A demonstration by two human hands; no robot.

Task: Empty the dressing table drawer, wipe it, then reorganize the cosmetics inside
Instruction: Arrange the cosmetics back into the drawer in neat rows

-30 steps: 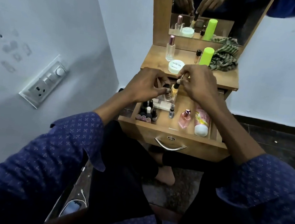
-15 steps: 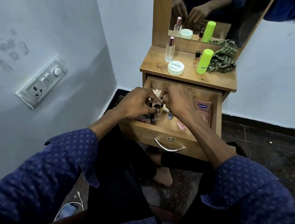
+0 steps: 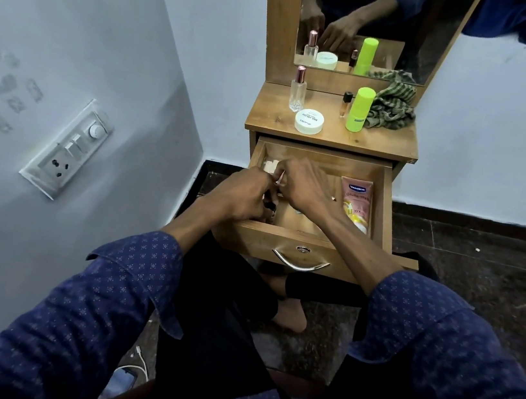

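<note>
The wooden drawer (image 3: 384,203) of the dressing table is pulled open. Both hands are inside its left half. My left hand (image 3: 242,193) curls over small dark bottles (image 3: 269,205) at the drawer's front left. My right hand (image 3: 305,188) is beside it, fingers bent down, pinching a small pale item (image 3: 279,181) between the two hands. Pale objects (image 3: 268,165) lie in the back left corner. A pink Vaseline tube (image 3: 357,202) lies along the right side. My hands hide the rest of the contents.
On the table top (image 3: 395,140) stand a clear perfume bottle (image 3: 297,91), a white round jar (image 3: 309,121), a tiny black-capped bottle (image 3: 346,104), a green bottle (image 3: 359,109) and a striped cloth (image 3: 391,109). A mirror (image 3: 398,22) rises behind. A switch board (image 3: 66,148) is on the left wall.
Both hands came down from above the drawer into its left half, bringing the small bottle with them. My head has drawn back a little, so more of the drawer shows.
</note>
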